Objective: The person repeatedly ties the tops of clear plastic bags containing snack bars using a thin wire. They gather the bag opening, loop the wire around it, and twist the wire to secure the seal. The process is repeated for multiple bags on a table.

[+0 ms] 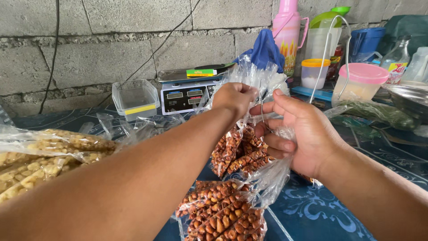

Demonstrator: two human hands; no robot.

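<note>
head view showed a clear plastic bag (pixel 249 147) held up above the counter (pixel 321 209), thin and crinkly, filled with slim packets of reddish-brown roasted nuts. the left hand (pixel 235 98) pinched the gathered top of the bag, fingers closed together on the film. the right hand (pixel 298 134) gripped the bag's neck from the side, its fingers curled and clamped on the plastic, thumb stretched toward the left hand. just below, a second bag of nut packets (pixel 223 212) lay on the counter, glossy and lumpy.

to the left sat bags of pale yellow kernels (pixel 40 156) in the same clear film, with loose empty plastic bags (pixel 133 127) near them. behind the hands stood a digital scale (pixel 187 91) with a flat metal tray, and beside it a clear rectangular plastic container (pixel 135 99). to the right were a pink thermos (pixel 287 31), a small tub with an orange lid (pixel 314 72), a round tub with a pink lid (pixel 361 82), a blue cloth bag (pixel 266 50) and a metal bowl (pixel 408 100).

the counter wore a dark blue patterned cover with pale swirls. the wall (pixel 111 44) behind was rough grey concrete block, with a black cable running across it.
</note>
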